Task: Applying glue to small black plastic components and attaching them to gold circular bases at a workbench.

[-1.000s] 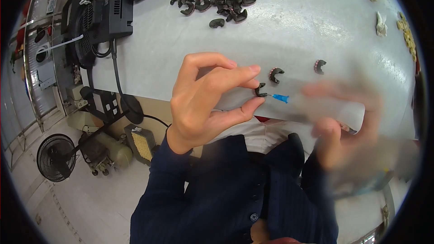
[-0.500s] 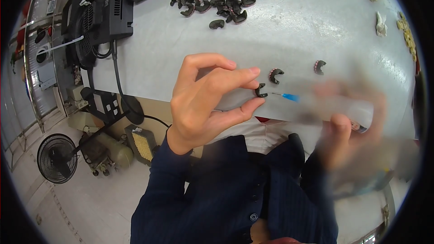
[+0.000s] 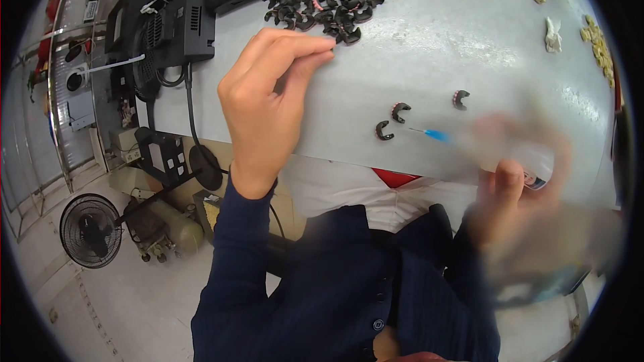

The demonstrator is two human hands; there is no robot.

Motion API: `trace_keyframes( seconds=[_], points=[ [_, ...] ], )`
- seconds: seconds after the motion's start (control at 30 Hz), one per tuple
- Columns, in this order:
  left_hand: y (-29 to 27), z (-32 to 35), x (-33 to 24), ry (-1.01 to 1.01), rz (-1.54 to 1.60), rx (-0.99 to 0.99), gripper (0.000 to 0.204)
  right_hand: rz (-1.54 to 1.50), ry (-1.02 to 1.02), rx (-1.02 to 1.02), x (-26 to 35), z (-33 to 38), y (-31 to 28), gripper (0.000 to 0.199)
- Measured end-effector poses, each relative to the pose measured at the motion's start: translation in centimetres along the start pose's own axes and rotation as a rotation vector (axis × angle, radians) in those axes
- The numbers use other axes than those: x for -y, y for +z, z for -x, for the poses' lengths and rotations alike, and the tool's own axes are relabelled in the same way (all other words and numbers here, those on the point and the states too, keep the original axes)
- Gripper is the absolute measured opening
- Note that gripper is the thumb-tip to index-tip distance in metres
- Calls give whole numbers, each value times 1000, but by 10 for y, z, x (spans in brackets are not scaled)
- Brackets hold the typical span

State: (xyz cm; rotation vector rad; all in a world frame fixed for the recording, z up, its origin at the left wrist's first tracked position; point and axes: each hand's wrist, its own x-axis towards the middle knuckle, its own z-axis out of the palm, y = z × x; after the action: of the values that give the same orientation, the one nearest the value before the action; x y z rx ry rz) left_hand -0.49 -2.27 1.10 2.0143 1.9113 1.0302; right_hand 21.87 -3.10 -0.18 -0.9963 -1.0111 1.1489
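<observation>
Head view: left hand (image 3: 268, 94) over the surface (image 3: 469, 33), fingers (image 3: 315, 53) pressed together, tips at the pile of black clips (image 3: 325, 0) near its far edge; right hand (image 3: 516, 194) blurred, grip cannot tell, blue-tipped tool (image 3: 433, 134) just beside two loose clips (image 3: 391, 121) near the front edge.

Grey worktable (image 3: 469, 40) — floor fan (image 3: 89, 230) below
</observation>
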Motion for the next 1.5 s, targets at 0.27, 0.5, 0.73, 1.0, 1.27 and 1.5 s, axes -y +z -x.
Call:
trace_keyframes(
  seconds=[0.27, 0.5, 0.73, 1.0, 1.27, 1.5],
  points=[
    [-13, -10, 4, 112, 85, 388, 12, 13, 36, -9, 4, -1, 3, 33],
    [-14, 0, -6, 67, 51, 167, 22, 198, 210, -16, 17, -8, 8, 56],
    [1, 24, -4, 18, 16, -12, 30, 172, -4, 77, -1, -18, 37, 34],
    [4, 18, 4, 132, 108, 26, 33, 217, 32, 102, -1, -18, 37, 30],
    [15, 14, 1, 132, 74, -51, 31, 273, 39, 51, -3, -19, 35, 35],
    [13, 16, 2, 112, 164, 9, 37, 283, 64, 81, -2, -18, 37, 34]
  ],
)
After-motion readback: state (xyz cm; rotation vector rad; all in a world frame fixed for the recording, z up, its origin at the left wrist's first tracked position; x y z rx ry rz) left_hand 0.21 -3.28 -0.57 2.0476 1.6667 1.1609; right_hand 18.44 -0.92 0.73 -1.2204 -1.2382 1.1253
